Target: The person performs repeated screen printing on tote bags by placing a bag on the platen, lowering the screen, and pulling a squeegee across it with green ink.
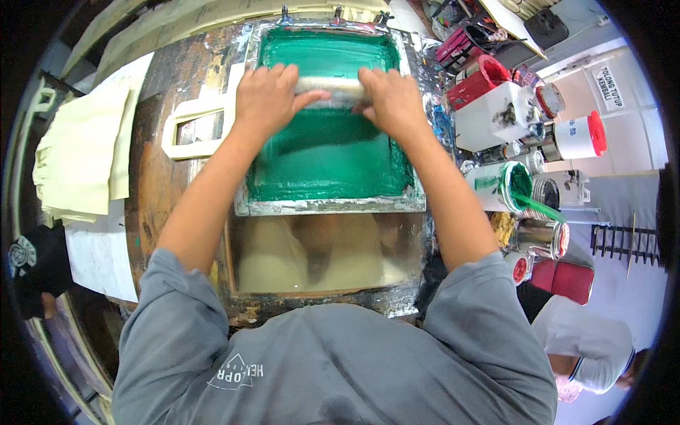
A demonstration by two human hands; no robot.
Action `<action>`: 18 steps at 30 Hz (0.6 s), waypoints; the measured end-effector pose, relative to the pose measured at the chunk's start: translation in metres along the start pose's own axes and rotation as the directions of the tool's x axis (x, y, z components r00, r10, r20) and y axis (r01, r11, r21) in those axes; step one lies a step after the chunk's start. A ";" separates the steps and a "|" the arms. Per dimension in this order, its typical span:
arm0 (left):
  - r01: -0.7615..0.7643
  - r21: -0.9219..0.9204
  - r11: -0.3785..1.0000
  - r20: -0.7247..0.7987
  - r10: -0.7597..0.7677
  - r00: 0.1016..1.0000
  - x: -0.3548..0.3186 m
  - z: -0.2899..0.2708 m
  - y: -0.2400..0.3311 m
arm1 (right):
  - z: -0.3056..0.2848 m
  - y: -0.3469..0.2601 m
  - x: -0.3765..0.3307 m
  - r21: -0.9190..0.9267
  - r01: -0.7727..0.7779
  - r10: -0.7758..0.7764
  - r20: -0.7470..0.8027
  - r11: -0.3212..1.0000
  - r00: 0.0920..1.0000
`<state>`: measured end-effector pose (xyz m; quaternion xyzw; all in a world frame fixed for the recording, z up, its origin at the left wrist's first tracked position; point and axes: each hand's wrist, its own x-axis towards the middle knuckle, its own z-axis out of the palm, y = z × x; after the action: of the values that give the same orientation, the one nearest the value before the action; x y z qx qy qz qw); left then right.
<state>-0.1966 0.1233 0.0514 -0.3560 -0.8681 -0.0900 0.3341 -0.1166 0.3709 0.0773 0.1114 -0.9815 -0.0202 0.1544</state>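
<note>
Both hands grip a pale squeegee [330, 91] laid crosswise on a screen-printing frame [333, 206] coated in green ink [326, 159]. My left hand [268, 99] is closed on the squeegee's left end, its thumb pointing inward along the handle. At the right end my right hand [393, 105] is closed on it too, its fingers partly hidden. The squeegee sits in the far half of the screen. Thicker green ink lines the frame's inner edges. Nearer my body, a shiny, reflective surface [312, 255] shows beyond the frame's near edge.
Clamps [338, 15] line the frame's far edge. Left are a cream cut-out piece [170, 134] and stacked cream sheets [78, 149]. Ink containers crowd the right, including a green-smeared tub [489, 185] and white jug [496, 117]. Two people [588, 340] [35, 262] are at the sides.
</note>
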 end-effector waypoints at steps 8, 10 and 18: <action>0.088 -0.102 0.991 0.125 -0.075 0.989 -0.075 -0.089 0.057 | -0.043 -0.057 -0.092 0.075 -0.010 0.005 0.067 0.997 0.998; 0.150 -0.130 0.980 0.196 -0.123 0.973 -0.061 -0.089 0.052 | -0.050 -0.050 -0.078 0.107 0.006 -0.017 0.099 0.994 0.995; 0.351 -0.220 0.910 0.058 -0.347 0.936 -0.173 -0.130 0.052 | -0.060 -0.098 -0.146 0.109 -0.086 0.081 0.054 0.990 0.995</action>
<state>-0.0036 0.0134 0.0346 -0.2318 -0.9045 -0.2438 0.2623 0.0576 0.3078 0.0831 0.0780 -0.9884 0.0382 0.1243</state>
